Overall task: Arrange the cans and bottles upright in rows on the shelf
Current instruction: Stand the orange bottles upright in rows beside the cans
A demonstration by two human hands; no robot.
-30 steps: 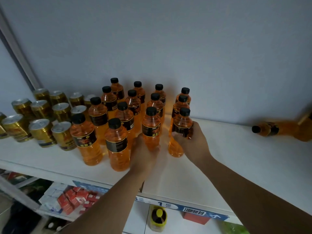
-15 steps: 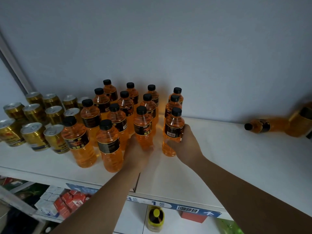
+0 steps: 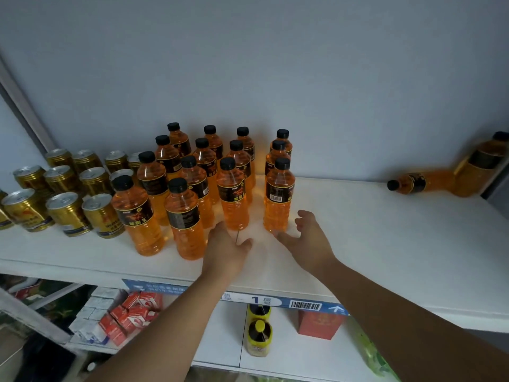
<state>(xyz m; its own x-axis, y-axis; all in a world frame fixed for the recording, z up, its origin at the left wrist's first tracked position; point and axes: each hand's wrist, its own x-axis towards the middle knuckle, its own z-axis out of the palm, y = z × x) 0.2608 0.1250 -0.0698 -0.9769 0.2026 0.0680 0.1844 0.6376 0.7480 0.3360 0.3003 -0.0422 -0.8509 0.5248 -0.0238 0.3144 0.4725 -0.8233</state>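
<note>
Several orange bottles with black caps stand upright in rows on the white shelf (image 3: 371, 244). The front bottle of the right-hand row (image 3: 278, 199) stands just beyond my right hand (image 3: 308, 241), which is open with fingers spread and holds nothing. My left hand (image 3: 225, 246) is open too, just in front of another front bottle (image 3: 234, 197). Several gold cans (image 3: 68, 213) stand upright in rows at the left. One bottle (image 3: 421, 183) lies on its side at the far right, next to another bottle (image 3: 479, 166) that leans tilted against the corner.
The grey back wall runs close behind the rows. A metal upright (image 3: 24, 111) borders the shelf at the left. Bare shelf lies between the rows and the lying bottle. Below are red boxes (image 3: 132, 312), yellow-capped bottles (image 3: 259, 334) and a red carton (image 3: 319, 323).
Both hands have let go of the two front bottles and drawn back toward the shelf's front edge, fingers now apart. The view has shifted slightly.
</note>
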